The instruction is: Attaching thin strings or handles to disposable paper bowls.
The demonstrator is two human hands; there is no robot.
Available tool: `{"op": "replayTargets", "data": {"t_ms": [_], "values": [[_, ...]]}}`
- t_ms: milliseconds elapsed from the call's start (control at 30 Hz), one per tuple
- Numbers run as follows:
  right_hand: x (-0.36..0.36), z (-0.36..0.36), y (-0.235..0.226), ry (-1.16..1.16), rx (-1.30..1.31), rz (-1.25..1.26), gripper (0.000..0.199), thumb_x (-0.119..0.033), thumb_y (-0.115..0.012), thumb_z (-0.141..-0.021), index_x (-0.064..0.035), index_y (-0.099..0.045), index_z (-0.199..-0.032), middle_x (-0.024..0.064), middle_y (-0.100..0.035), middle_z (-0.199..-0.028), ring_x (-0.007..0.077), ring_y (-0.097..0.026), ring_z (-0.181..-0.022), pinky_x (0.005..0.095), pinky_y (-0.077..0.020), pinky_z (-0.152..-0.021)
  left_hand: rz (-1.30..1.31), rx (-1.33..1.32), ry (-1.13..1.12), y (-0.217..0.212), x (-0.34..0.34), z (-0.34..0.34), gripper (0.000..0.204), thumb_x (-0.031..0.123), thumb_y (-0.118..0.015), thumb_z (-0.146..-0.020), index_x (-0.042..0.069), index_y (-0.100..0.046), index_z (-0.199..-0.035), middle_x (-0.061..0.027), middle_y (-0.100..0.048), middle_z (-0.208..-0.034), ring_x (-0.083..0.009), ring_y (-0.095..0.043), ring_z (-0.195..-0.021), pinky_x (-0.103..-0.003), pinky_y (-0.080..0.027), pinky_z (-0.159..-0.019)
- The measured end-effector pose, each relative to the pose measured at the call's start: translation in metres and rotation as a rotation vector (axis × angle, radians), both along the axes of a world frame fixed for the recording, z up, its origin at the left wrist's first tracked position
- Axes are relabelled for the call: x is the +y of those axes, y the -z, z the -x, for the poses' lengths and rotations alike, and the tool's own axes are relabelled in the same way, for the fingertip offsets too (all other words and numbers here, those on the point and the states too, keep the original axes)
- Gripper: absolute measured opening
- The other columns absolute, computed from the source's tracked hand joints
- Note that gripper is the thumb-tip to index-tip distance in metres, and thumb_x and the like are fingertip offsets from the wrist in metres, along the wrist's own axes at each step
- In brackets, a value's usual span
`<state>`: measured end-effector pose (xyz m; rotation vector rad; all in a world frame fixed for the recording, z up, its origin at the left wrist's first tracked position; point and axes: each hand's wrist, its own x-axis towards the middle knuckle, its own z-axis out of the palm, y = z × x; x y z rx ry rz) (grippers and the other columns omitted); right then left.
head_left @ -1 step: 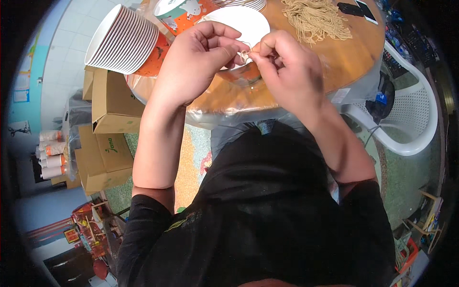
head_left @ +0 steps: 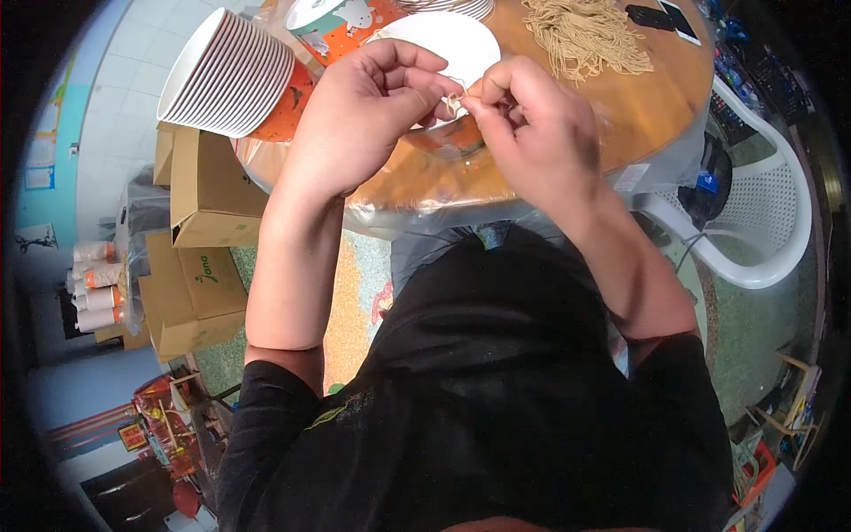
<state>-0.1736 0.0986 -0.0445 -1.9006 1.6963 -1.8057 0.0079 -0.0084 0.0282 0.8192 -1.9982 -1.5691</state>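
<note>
The black shirt [head_left: 496,390] fills the lower foreground; its lower edge merges into dark shade and cannot be made out. Both forearms extend forward to the hands, which meet over the near part of the table [head_left: 425,191]. Left hand [head_left: 377,102]: half open, fingers loosely curled, thumb and fingertips closed on a thin pale cord [head_left: 454,104]. Right hand [head_left: 536,115]: thumb and forefinger pinched together on the same cord, remaining fingers folded in. The cord lies between the two hands; its ends are hidden by the fingers, and any knot is too small to confirm. Directly beneath, a white round tub [head_left: 470,40] is partly covered by the hands. Beyond, to the left, a tilted stack of tubs [head_left: 226,75]; to the right, a tan cord bundle [head_left: 585,40], cut off by the upper edge
</note>
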Motion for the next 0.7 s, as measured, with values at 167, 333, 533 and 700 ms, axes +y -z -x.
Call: {"op": "replayTargets", "data": {"t_ms": [167,333,533,700], "values": [[0.000,-0.005,0.003,0.003,-0.050,0.024,0.017,-0.007,-0.081,-0.093,-0.0099,-0.066,-0.099,0.0102,-0.073,-0.086,0.0352,-0.075,-0.079,0.0465,-0.0574,-0.068,0.027,0.000,0.008,0.001,0.000,0.000,0.024,-0.004,-0.071,-0.106,-0.005,-0.067,-0.129,-0.0122,-0.081,-0.117,-0.0169,-0.078,-0.104,-0.032,-0.064,-0.096],[0.001,-0.012,0.006,0.016,-0.094,0.034,0.017,-0.007,-0.082,-0.091,-0.0107,-0.066,-0.099,0.0086,-0.074,-0.083,0.0336,-0.075,-0.077,0.0453,-0.0580,-0.066,0.050,-0.020,0.008,0.001,0.003,0.000,0.026,-0.006,-0.075,-0.103,-0.006,-0.068,-0.128,-0.0114,-0.079,-0.116,-0.0165,-0.076,-0.108,-0.032,-0.065,-0.099],[0.001,-0.015,0.007,0.056,-0.101,0.055,0.017,-0.008,-0.082,-0.090,-0.0108,-0.067,-0.098,0.0086,-0.074,-0.083,0.0322,-0.075,-0.077,0.0445,-0.0584,-0.067,0.107,-0.051,0.037,0.003,0.002,-0.001,0.025,-0.005,-0.074,-0.104,-0.006,-0.068,-0.128,-0.0104,-0.078,-0.116,-0.0161,-0.076,-0.106,-0.031,-0.066,-0.096],[0.002,-0.016,0.009,0.024,-0.193,0.047,0.017,-0.010,-0.084,-0.092,-0.0095,-0.068,-0.099,0.0083,-0.075,-0.084,0.0277,-0.076,-0.073,0.0413,-0.0586,-0.064,0.155,-0.080,-0.003,0.004,0.006,0.003,0.025,-0.005,-0.073,-0.105,-0.006,-0.067,-0.129,-0.0097,-0.077,-0.115,-0.0153,-0.076,-0.105,-0.030,-0.066,-0.095]]}}
